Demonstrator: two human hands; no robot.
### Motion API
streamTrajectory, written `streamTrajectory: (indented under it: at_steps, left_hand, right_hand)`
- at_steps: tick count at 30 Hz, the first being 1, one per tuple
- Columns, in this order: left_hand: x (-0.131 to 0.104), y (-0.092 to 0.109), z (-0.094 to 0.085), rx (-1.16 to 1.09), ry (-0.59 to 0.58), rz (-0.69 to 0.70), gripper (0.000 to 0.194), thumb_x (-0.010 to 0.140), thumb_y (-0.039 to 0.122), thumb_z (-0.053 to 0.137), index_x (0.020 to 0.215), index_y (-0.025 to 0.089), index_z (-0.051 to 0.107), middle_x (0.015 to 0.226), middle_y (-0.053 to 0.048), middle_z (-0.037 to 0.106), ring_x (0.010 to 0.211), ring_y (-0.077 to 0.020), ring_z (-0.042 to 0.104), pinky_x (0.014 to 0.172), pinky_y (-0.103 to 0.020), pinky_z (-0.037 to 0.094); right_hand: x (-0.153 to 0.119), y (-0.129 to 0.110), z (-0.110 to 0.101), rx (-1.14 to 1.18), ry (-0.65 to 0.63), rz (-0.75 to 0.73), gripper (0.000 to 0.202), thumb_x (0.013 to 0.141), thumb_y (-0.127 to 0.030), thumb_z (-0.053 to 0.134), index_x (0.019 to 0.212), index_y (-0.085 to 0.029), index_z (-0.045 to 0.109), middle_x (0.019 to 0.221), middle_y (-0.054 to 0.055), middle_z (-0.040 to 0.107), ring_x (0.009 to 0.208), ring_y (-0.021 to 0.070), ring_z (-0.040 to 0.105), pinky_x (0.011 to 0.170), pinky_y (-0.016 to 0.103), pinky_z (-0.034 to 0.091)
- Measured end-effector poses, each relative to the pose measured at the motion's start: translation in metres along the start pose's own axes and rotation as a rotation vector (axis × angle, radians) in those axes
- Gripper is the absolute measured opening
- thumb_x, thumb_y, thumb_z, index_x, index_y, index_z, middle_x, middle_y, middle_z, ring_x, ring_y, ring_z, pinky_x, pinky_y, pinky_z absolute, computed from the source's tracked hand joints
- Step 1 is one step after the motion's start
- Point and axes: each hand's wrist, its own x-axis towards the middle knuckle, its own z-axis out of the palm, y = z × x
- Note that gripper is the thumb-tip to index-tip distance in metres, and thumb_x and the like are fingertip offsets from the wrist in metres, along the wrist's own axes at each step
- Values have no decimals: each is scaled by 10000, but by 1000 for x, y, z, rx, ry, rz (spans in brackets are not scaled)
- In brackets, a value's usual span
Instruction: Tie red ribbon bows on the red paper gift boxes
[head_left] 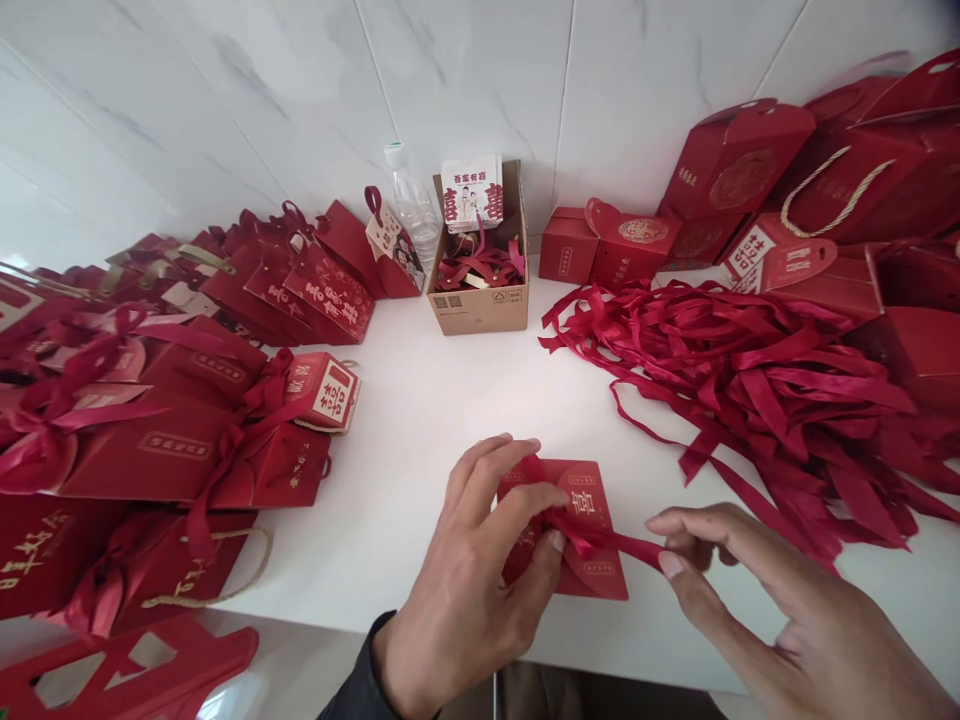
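Observation:
A red gift box point(609, 578) with gold lettering lies near the table's front edge. Over it, my left hand point(495, 560) pinches a red ribbon point(582, 534) between thumb and forefinger at the box's top, its other fingers resting around the box's left side. One ribbon end stretches to the right, where my right hand point(757, 590) holds it between thumb and fingers, just beside the box. The part of the ribbon under my left fingers is hidden.
A pile of loose red ribbons point(750, 370) covers the right side of the white table point(390, 440). Red boxes point(180, 440) crowd the left. At the back stand a cardboard box point(480, 308), a plastic bottle point(411, 205) and more red boxes point(739, 160).

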Motion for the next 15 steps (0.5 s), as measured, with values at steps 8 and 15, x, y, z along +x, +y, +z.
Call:
streamTrajectory:
  at_steps: [8, 15]
  left_hand:
    - [-9, -3, -5, -24, 94, -165, 257, 994, 123, 562, 1205, 270, 562, 1362, -76, 566, 1327, -217, 530, 1062, -375, 479]
    - [-9, -5, 1, -66, 162, -199, 132, 1013, 139, 567, 1025, 260, 619, 1279, -68, 627, 1213, -216, 622, 973, -365, 527]
  right_hand:
    - [15, -38, 18, 82, 23, -97, 146, 1035, -441, 610, 1120, -329, 649, 1058, 33, 715, 938, 215, 746, 742, 303, 668]
    - [17, -39, 24, 84, 70, -128, 145, 1047, -404, 603, 1171, -338, 636, 1063, 31, 681, 945, 217, 705, 764, 328, 633]
